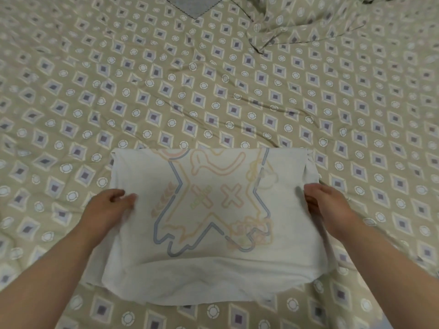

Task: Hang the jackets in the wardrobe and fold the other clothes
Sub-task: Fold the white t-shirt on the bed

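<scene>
Bare forearms stretched forward, left hand (110, 206) and right hand (326, 205) level — fingers curled, gripping opposite sides of the shirt (213, 271)

White T-shirt (213, 276), 6 o'clock: soft knit cloth, matt, faintly fuzzy at the lower edge. The print on it is flat and pale (pastel lines, no gloss). Bed cover (213, 91), centre to 12 o'clock: woven printed cloth, matt, smooth but creased. Grey piece (193, 5), 12 o'clock edge: cloth, possibly quilted, with a stitched border; too little shows to be sure.
</scene>
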`<control>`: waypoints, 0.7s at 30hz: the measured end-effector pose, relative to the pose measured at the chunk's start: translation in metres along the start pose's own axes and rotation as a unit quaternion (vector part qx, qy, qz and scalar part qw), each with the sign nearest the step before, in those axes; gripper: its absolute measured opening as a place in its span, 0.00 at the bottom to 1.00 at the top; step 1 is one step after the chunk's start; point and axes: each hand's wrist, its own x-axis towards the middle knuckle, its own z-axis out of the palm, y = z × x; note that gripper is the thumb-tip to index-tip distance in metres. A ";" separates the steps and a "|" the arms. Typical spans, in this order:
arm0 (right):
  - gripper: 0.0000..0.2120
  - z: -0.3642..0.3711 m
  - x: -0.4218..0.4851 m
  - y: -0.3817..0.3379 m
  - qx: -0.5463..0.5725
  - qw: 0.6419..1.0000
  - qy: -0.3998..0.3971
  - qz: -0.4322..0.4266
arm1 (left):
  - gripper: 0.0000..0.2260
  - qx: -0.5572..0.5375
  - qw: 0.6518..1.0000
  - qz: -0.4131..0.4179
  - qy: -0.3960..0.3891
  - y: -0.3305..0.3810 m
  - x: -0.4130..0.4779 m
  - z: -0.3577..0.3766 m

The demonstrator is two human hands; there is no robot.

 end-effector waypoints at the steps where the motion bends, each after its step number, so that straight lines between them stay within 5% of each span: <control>1: 0.07 0.005 0.009 -0.009 0.039 0.999 0.005 0.008 | 0.17 -0.034 0.999 0.001 0.005 0.009 0.009 0.003; 5: 0.08 0.018 0.041 -0.041 0.097 0.994 0.020 0.046 | 0.09 -0.270 0.960 -0.077 -0.005 0.038 0.054 0.011; 7: 0.07 0.022 0.052 -0.052 0.090 0.993 0.015 0.069 | 0.16 -0.345 0.931 -0.115 -0.033 0.049 0.074 0.012; 13: 0.12 0.028 0.080 -0.065 -0.023 0.994 -0.023 0.107 | 0.35 -0.330 0.931 -0.143 -0.058 0.054 0.107 0.006; 17: 0.29 0.030 0.112 -0.081 -0.043 0.996 0.060 0.048 | 0.30 -0.341 0.933 -0.116 0.010 0.063 0.125 0.004; 21: 0.20 0.041 0.124 -0.078 -0.077 0.994 0.081 -0.012 | 0.24 -0.311 0.945 -0.097 0.019 0.072 0.131 0.019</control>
